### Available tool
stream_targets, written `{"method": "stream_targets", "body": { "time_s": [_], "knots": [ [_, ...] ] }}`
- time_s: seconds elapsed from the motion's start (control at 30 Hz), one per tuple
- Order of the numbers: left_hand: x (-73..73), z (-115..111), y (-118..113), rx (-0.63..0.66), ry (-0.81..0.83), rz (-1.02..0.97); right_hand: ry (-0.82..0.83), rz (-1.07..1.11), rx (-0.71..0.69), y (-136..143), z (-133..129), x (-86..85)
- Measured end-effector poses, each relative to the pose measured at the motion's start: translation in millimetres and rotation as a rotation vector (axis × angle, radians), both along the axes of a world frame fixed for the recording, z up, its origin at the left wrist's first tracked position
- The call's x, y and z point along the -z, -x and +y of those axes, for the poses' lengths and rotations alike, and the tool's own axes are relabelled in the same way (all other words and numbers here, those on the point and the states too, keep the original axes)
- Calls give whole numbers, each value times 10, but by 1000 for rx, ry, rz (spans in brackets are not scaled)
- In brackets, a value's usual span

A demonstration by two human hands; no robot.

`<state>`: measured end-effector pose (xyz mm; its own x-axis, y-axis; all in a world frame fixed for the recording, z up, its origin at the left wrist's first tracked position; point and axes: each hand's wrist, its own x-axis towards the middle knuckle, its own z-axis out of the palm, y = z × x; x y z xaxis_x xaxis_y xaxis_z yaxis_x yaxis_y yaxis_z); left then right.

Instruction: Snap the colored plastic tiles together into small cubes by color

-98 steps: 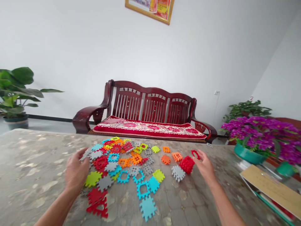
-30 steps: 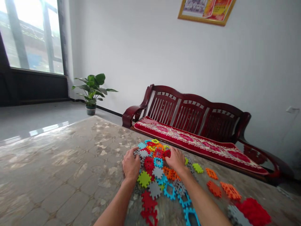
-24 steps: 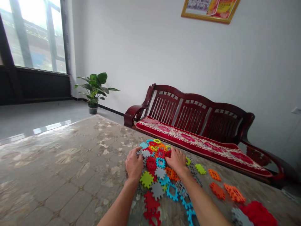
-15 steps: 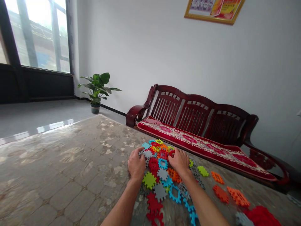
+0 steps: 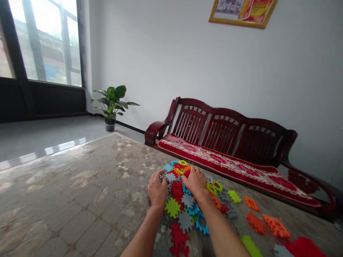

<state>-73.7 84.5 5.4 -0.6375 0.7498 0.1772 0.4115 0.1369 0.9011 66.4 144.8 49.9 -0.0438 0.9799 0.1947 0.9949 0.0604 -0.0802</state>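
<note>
- Left hand [image 5: 157, 191] lies palm down on the left edge of the tile pile [image 5: 180, 185], fingers curled over grey pieces; I can't tell whether it pinches one or just presses.
- Right hand [image 5: 196, 182] rests on the far middle of the pile, fingers bent over red and orange pieces; a grip can't be confirmed there either.
- The pile sits on the counter [image 5: 80, 192], in front of the sofa [image 5: 227, 142]. Loose strays lie to the right: orange tiles [image 5: 268, 223], a green tile [image 5: 234, 196] and a red block [image 5: 302, 247] at the frame edge.
- Pieces are flat squares with toothed edges; some are solid, some open frames. Colours are red, grey, blue, lime and orange.
- Judgement: thin plastic or foam, very light, fairly stiff, not fragile. They should slide easily on the glossy patterned counter and snag on each other's teeth.
- Best hold, as I read it, is to pinch an edge between thumb and finger, or hook a finger through a frame opening. Lying flat, they give little to grab from above.
- Overlapped pieces likely drag neighbours along when lifted.
</note>
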Motion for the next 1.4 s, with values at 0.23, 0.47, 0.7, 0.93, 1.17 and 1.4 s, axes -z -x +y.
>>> {"method": "stream_targets", "body": {
  "time_s": [0.23, 0.47, 0.7, 0.93, 1.17, 1.4],
  "knots": [
    [26, 14, 0, 3, 2, 15, 0, 30, 3, 10, 3, 47],
    [37, 19, 3, 2, 1, 30, 6, 94, -6, -32, 10, 106],
    [6, 8, 3, -5, 1, 43, -21, 200, -57, -105, 28, 135],
    [-22, -9, 9, 27, 17, 50, -163, 302, -143, -230, -101, -41],
    [-5, 4, 10, 24, 40, 106, -55, 301, -84, -985, -417, -298],
    [-23, -7, -3, 58, 96, 137, 167, 208, 20, -1650, -571, -217]
  ]
}}
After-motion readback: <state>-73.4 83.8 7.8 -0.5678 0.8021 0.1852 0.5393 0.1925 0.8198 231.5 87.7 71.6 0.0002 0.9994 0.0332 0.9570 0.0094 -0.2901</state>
